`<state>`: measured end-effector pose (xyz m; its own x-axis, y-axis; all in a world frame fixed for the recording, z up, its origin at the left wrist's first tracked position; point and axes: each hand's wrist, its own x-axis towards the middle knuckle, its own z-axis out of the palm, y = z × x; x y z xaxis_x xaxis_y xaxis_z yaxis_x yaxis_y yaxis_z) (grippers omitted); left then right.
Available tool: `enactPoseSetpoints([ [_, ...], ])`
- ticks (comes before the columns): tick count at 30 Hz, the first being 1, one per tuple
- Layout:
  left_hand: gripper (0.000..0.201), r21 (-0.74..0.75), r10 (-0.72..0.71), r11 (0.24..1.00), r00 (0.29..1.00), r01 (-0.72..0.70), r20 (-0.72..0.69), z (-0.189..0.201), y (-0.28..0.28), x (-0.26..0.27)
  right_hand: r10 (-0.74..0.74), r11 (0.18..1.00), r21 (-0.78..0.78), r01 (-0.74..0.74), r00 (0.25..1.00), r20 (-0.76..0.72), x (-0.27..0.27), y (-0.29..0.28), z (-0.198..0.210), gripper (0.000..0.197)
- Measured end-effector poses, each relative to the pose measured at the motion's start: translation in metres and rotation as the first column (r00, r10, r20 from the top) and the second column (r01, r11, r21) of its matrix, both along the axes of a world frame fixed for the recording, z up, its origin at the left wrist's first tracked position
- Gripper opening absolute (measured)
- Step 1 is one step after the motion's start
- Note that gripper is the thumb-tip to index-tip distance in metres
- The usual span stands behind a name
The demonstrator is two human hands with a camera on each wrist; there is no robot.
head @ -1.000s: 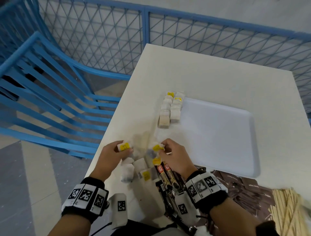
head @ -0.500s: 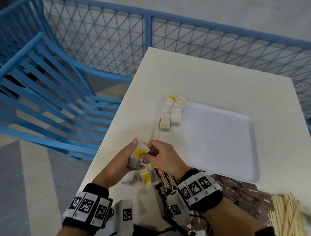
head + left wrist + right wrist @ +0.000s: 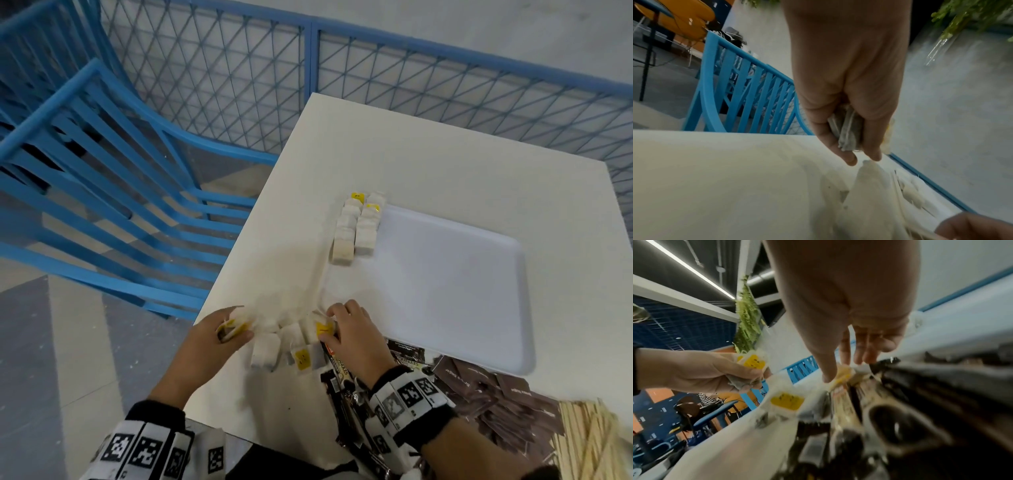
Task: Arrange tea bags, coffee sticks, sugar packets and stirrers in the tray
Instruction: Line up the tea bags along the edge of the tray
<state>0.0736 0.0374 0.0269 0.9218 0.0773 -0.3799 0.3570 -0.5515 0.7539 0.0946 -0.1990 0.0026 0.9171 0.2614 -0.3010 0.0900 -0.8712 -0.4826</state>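
Observation:
My left hand [image 3: 241, 323] grips a small stack of tea bags [image 3: 230, 330] with yellow tags just above the table's near left corner; in the left wrist view the stack of tea bags [image 3: 849, 133] sits between thumb and fingers. My right hand [image 3: 327, 325] pinches a tea bag [image 3: 320, 328] at the top of a loose pile; in the right wrist view this tea bag [image 3: 842, 376] lies between thumb and index finger. More loose tea bags [image 3: 263, 353] lie between the hands. Two rows of tea bags [image 3: 356, 229] stand along the left side of the white tray [image 3: 462, 291].
Dark coffee sticks [image 3: 339, 371] lie under my right wrist. Brown sugar packets [image 3: 496, 394] are heaped in front of the tray, and wooden stirrers [image 3: 599, 442] lie at the near right. A blue chair [image 3: 102, 205] and a blue mesh fence [image 3: 239, 75] border the table.
The hands were together above the table over one tea bag. They have parted: the left moved left holding the stack, the right dropped to the pile and took hold of another bag.

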Motion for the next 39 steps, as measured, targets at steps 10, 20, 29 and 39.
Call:
enactPoseSetpoints([
  [10, 0.035, 0.048, -0.044, 0.998, 0.999, 0.043, 0.03, -0.016, -0.021, 0.002, 0.018, 0.995, 0.096, -0.029, 0.994, 0.107, 0.001, 0.002, -0.007, 0.018],
  [20, 0.007, -0.045, 0.119, 0.992, 0.993, -0.119, 0.0, -0.011, -0.003, 0.001, 0.095, 0.794, 0.601, 0.095, 0.956, -0.276, 0.003, 0.0, 0.022, 0.019],
  [29, 0.02, -0.134, 0.187, 0.973, 0.982, -0.187, -0.011, 0.007, -0.003, 0.005, 0.358, 0.933, 0.12, -0.34, 0.914, -0.193, 0.006, 0.025, 0.001, 0.054],
  [39, 0.02, -0.174, 0.179, 0.968, 0.984, -0.181, -0.024, -0.001, -0.005, 0.002, 0.431, 0.897, -0.09, -0.433, 0.901, -0.047, 0.015, 0.037, 0.0, 0.034],
])
